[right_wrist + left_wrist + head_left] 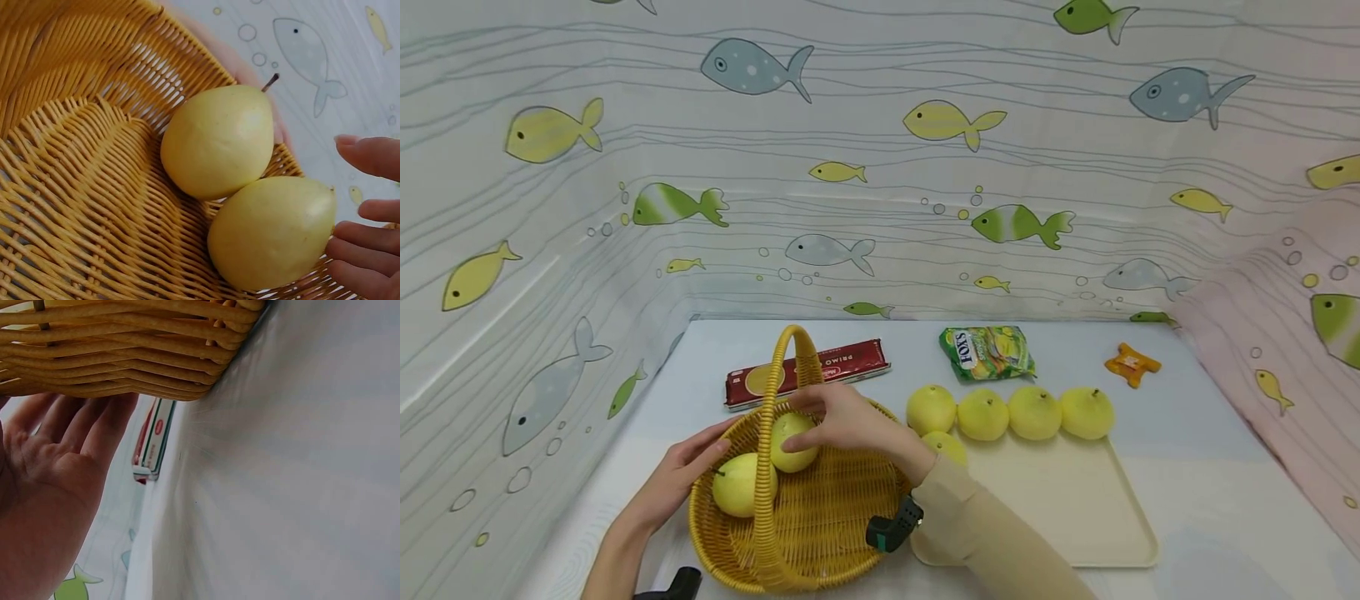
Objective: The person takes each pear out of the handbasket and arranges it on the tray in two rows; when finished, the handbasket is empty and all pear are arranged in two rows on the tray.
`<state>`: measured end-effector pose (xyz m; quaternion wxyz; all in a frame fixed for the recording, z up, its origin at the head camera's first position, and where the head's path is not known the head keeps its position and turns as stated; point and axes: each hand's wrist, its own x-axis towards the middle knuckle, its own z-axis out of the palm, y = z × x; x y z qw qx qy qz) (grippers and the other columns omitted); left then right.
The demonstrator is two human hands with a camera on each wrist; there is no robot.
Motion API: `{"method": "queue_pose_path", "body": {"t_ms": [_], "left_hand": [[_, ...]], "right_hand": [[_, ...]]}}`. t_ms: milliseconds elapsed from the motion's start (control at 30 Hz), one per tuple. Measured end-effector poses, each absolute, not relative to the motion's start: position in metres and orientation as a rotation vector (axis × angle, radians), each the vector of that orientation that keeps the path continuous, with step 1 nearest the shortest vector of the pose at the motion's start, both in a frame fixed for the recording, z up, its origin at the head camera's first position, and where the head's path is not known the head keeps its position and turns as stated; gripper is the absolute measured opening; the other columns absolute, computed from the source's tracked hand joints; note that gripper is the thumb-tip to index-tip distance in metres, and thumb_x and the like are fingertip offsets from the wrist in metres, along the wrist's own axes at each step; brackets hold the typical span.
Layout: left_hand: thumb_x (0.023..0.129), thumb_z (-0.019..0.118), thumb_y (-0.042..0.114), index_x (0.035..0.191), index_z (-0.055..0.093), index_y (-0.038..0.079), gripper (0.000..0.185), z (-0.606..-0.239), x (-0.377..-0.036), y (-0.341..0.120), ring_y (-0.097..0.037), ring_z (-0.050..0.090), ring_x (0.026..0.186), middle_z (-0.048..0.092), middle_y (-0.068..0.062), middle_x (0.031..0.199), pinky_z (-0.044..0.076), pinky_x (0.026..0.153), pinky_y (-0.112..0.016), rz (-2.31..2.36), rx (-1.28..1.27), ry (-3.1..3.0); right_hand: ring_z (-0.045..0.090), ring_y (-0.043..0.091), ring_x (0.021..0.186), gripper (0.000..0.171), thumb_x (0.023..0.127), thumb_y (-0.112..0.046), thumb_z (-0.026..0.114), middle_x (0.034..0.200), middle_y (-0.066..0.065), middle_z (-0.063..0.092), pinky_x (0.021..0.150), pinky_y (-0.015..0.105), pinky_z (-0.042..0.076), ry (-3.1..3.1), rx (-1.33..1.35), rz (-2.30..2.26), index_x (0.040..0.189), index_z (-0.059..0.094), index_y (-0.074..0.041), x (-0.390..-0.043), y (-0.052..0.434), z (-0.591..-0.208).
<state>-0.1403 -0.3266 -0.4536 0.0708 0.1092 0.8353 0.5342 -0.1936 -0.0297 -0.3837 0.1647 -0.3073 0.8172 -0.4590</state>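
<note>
Right hand (842, 421) fingers loose beside second pear (272, 231), just let go in basket (820, 517). Left hand (681, 475) flat on basket side. Next, I think: grab pear from tray (1075, 508).

You have the basket (820, 517) at the near left of the table (1210, 467), with two pears lying in it, touching: one pear (741, 483) to the left of the handle (775, 433), the second pear (793, 442) just behind and right of it. Your left hand (681, 479) rests against the basket's outer left wall; your right hand (850, 421) sits over the second pear. The tray (1075, 508) lies immediately right of the basket. Four pears (1009, 412) stand in a row along the tray's far edge; a fifth pear (947, 446) sits in front of the leftmost. Behind the basket lies a long packet (842, 367). Behind the tray lies a snack bag (987, 352), with a small wrapper (1132, 364) to its right.
</note>
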Motion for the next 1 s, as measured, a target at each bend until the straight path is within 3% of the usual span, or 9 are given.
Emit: {"method": "queue_pose_path", "body": {"t_ms": [167,700,1000], "left_hand": [[0.109,0.044,0.025,0.152,0.043,0.007,0.046,-0.453,-0.141,-0.324,0.015,0.043,0.126,0.045,-0.018,0.153,0.037,0.098,-0.007,1.615,0.348,2.511],[0.109,0.044,0.024,0.153,0.043,0.01,0.046,-0.454,-0.14,-0.328,0.015,0.042,0.127,0.049,0.007,0.149,0.037,0.098,-0.007,1.63,0.351,2.502],[0.109,0.043,0.024,0.153,0.042,0.011,0.046,-0.455,-0.14,-0.329,0.014,0.044,0.127,0.048,-0.002,0.151,0.039,0.098,-0.009,1.624,0.353,2.51]], "right_hand": [[0.059,0.018,0.125,0.062,0.083,-0.03,0.083,0.134,0.004,0.064,0.105,0.033,0.048,2.307,-0.846,-1.326,0.138,0.06,-0.009,-0.197,-0.03,-0.393],[0.059,0.008,0.109,0.052,0.08,-0.03,0.085,0.125,-0.004,0.067,0.091,0.022,0.048,2.336,-0.845,-1.297,0.127,0.069,-0.015,-0.203,-0.032,-0.412],[0.059,0.006,0.102,0.055,0.079,-0.032,0.086,0.122,-0.005,0.067,0.087,0.022,0.048,2.307,-0.85,-1.234,0.128,0.069,-0.015,-0.204,-0.033,-0.415]]}}
